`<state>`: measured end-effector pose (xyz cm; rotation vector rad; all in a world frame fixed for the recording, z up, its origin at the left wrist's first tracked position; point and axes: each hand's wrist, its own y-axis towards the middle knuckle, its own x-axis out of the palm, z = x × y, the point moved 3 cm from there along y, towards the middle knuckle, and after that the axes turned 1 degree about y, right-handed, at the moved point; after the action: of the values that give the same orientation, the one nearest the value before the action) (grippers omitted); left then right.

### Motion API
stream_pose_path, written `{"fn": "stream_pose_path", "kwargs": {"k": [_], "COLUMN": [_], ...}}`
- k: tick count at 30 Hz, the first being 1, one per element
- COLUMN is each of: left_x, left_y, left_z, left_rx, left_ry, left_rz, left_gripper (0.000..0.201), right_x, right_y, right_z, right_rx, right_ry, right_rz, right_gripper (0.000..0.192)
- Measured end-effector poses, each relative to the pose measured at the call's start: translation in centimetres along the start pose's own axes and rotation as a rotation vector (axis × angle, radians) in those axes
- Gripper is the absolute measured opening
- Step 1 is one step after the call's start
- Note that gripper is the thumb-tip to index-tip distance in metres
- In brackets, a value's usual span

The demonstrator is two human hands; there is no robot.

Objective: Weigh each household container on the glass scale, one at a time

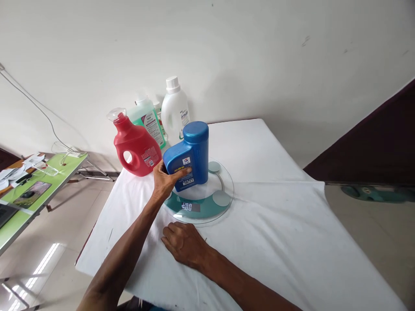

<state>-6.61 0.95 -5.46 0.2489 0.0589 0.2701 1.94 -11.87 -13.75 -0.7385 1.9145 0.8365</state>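
Observation:
A blue plastic jug [197,155] with a round blue cap stands upright over the round glass scale [223,214]. My left hand [167,178] grips its lower left side, the thumb across the label. Whether the jug's base touches the glass, I cannot tell. On the scale's front, a lit display [190,207] shows digits that look like zeros. My right hand [183,242] rests on the white cloth just in front of the scale, fingers curled into a loose fist with nothing visible in it.
Behind the scale stand a red detergent bottle [138,147] with a clear cap, a green liquid jug [151,123] and a white bottle [175,110], near the wall. The white-clothed table [266,224] has edges at right and left. A green desk [61,177] stands at far left.

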Motion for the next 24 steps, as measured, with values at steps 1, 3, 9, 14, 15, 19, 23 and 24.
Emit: {"fn": "stream_pose_path", "kwargs": {"k": [1,3,9,14,15,19,23,24], "left_x": [0.1,0.3,-1.0,-4.6,-5.3,-6.7,-6.8,-6.7], "left_y": [0.0,0.1,0.6,0.9,0.8,0.7,1.5,1.7], "left_z": [0.0,0.3,0.1,-3.0,-3.8,-6.3,-7.3,-7.4], "left_rx": [0.006,0.015,0.100,0.152,0.137,0.042,-0.018,-0.022], "left_ry": [0.005,0.028,0.054,0.018,0.050,0.111,0.092,0.092], "left_rz": [-0.015,-0.041,-0.118,-0.008,0.043,0.153,0.151,0.155], "left_gripper": [0.047,0.048,0.050,0.070,0.069,0.068,0.070,0.071], "right_x": [0.0,-0.1,0.1,0.6,0.7,0.8,0.7,0.7], "right_y": [0.0,0.0,-0.2,-0.3,-0.4,-0.5,-0.6,-0.6], "right_z": [0.0,0.0,0.0,0.1,0.1,0.1,0.0,0.0], "right_rx": [0.003,0.007,-0.005,-0.004,-0.004,-0.028,-0.037,-0.037], "right_ry": [-0.003,-0.009,-0.005,-0.028,-0.030,-0.026,-0.039,-0.044], "right_rz": [-0.001,-0.001,0.060,0.071,0.076,0.136,0.173,0.174], "right_gripper": [0.020,0.020,0.023,0.020,0.020,0.020,0.021,0.022]}}
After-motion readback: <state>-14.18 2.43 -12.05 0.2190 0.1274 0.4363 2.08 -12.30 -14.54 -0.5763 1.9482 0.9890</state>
